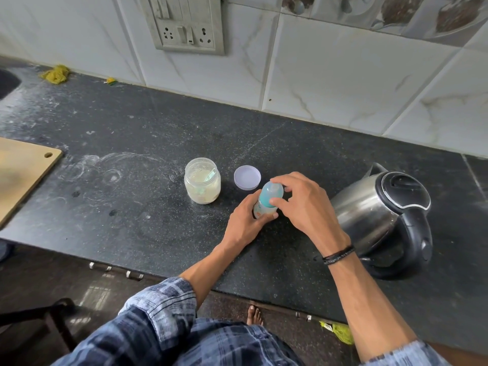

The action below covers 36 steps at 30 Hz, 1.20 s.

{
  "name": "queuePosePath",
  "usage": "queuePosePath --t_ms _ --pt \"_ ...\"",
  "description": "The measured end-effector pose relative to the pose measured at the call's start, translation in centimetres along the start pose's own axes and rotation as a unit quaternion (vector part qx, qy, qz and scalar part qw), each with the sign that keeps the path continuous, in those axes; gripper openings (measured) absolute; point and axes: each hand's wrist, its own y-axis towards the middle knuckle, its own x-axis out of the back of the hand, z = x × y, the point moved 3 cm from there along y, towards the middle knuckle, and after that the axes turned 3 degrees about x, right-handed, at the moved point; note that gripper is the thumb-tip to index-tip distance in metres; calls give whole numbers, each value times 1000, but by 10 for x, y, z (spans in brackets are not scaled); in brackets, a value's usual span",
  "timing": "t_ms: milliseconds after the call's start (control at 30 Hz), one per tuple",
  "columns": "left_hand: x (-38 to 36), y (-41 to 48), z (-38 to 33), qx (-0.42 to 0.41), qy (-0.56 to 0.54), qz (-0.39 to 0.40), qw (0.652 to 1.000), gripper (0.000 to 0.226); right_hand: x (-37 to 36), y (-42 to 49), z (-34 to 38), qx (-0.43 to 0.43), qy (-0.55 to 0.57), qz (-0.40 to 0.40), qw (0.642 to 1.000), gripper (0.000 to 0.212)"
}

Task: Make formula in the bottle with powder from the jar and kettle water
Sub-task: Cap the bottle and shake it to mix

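A small baby bottle [266, 200] with a teal cap stands on the dark counter [132, 207]. My left hand [247, 220] wraps its lower body. My right hand [301, 202] grips the teal cap from above and the right. To the left stands an open clear jar [202, 180] with pale powder and a scoop inside. Its pale lilac lid [247, 177] lies flat between jar and bottle. A steel kettle [383, 217] with a black lid and handle sits at the right, lid shut.
A wooden cutting board [23, 173] lies at the left edge. A yellow scrubber [55, 74] sits by the tiled wall, under a switch panel [186, 25]. The counter's front edge runs close to my body; a sink corner [6, 83] shows far left.
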Motion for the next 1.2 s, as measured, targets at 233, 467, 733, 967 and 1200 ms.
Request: queuePosePath --t_ms 233,467,733,967,1200 --pt "0 0 -1 2 -1 7 1000 62 3 3 2 -21 -9 -27 999 52" --pt "1 -1 -2 -5 4 8 1000 63 1 1 6 -9 -13 8 1000 36" --pt "1 0 -1 -5 9 6 1000 64 5 4 10 29 -48 16 998 42" --pt "0 1 1 2 9 6 1000 64 10 9 12 -6 -56 -10 998 40" --pt "2 -3 -4 -13 17 -4 1000 64 4 7 15 6 -64 32 997 41"
